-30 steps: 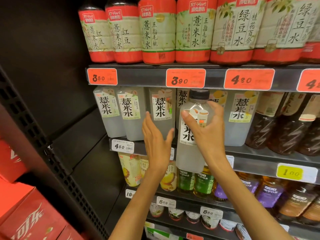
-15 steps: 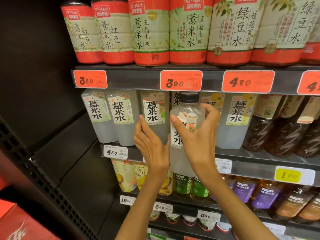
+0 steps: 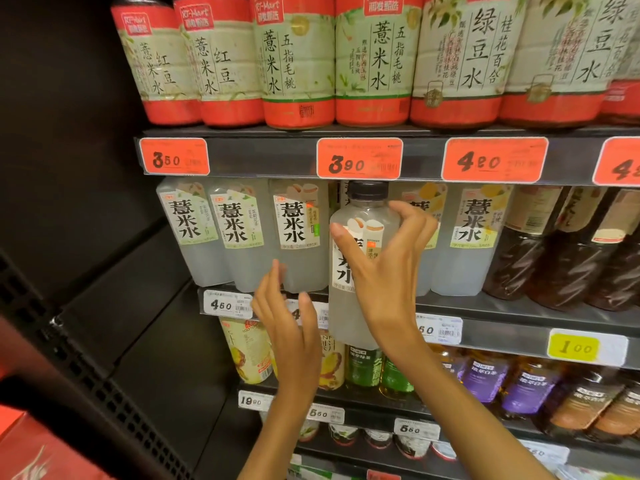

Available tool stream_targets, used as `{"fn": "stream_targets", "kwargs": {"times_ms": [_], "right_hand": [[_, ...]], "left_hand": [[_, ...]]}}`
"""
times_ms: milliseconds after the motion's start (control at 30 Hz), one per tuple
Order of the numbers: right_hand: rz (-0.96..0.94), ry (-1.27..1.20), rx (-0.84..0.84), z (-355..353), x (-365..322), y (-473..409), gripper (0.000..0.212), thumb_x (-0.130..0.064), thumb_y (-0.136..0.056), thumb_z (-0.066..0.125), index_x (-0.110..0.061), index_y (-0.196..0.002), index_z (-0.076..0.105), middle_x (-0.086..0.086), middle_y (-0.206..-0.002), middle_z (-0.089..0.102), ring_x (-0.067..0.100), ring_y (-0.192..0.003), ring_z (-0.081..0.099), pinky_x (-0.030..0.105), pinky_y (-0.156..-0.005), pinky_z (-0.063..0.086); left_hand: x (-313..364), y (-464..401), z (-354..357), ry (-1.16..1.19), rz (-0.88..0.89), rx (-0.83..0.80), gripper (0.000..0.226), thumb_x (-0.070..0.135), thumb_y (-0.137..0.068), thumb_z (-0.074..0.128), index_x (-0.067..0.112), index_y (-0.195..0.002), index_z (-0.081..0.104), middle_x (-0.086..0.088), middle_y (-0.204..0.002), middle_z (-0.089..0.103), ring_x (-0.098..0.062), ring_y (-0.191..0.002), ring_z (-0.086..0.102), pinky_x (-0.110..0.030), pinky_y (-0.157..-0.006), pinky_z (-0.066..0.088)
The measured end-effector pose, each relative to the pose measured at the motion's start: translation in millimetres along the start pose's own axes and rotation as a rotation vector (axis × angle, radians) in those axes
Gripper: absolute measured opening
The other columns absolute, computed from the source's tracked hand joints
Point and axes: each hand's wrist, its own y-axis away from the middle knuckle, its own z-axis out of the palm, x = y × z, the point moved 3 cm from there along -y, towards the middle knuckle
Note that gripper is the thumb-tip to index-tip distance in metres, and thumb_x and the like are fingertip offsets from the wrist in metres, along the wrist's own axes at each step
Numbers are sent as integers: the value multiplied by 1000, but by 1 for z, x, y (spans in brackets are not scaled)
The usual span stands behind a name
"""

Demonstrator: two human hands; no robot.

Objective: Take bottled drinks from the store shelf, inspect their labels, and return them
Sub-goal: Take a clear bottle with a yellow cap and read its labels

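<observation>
One bottle [image 3: 360, 271] in right hand [image 3: 388, 271] — left hand [image 3: 291, 327] apparently clear.

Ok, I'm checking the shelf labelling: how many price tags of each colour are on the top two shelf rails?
Red tags: 4, one cut off at the right edge
White tags: 3, one partly behind the left hand
Yellow tags: 1
Total: 8

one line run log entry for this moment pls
right hand grips pale bottle | left hand open, off it | bottle in front of shelf
</observation>
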Motion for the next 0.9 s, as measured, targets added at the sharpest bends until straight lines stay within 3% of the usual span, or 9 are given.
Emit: {"fn": "stream_targets", "kwargs": {"times_ms": [100,167,233,367,500,600,700,767,900], "right_hand": [[17,-42,21,9,-2,3,67,-32,-79,76,-4,-126,37,6,-123,33,3,-109,34,-4,-86,26],[12,-47,26,14,-4,4,66,-33,-79,75,-4,-125,37,7,-122,32,6,-109,35,-3,-86,26],[-8,-31,19,18,-6,4,65,-33,-79,75,-3,-122,37,8,-121,32,9,-109,35,-3,-85,27],[-28,65,-45,22,-11,1,63,-37,-83,70,0,-121,37,11,-120,32,11,-106,36,0,-81,31],[-190,439,-47,17,-19,1,59,-43,-92,56,2,-128,42,17,-123,42,27,-111,45,34,-93,41],[-310,695,26,9,-22,1,59,-43,-92,58,3,-127,47,21,-125,50,33,-117,39,41,-96,33],[-345,733,51,0,-23,-7,55,-43,-89,63,3,-117,54,21,-113,55,27,-107,31,37,-88,28],[-351,717,36,-3,-22,-14,52,-45,-87,64,1,-108,56,19,-104,55,24,-98,30,33,-80,26],[-395,692,-17,-8,-18,-21,52,-46,-81,69,2,-97,57,19,-94,55,23,-89,28,32,-73,24]], "left_hand": [[4,23,4,58,56,-240,61,63,-89,40,50,-143,13,35,-141,21,-1,-133,26,-15,-107,27],[0,33,13,10,110,-325,88,61,-81,53,45,-146,-3,37,-147,1,7,-139,7,-9,-110,10],[-5,34,19,-59,71,-347,102,59,-72,56,49,-142,-18,34,-147,-9,13,-136,-7,-13,-110,3],[-6,35,25,-96,21,-294,100,60,-74,51,35,-147,-13,6,-146,13,9,-131,2,-26,-109,9],[6,32,28,-111,48,-217,96,71,-88,30,-2,-147,11,-7,-141,27,-5,-125,20,-7,-107,0],[12,24,35,-123,82,-182,93,69,-92,27,-7,-146,17,-19,-140,38,-21,-120,32,-16,-109,10],[17,20,40,-45,96,-196,86,72,-89,29,20,-151,0,-4,-147,23,-14,-129,22,-36,-107,21],[18,18,43,-39,139,-199,78,66,-92,33,28,-150,-4,-4,-148,18,-17,-132,20,-47,-107,22],[20,14,54,-174,100,-237,79,57,-93,37,9,-146,3,-31,-141,32,-38,-124,33,-55,-98,35]]}}
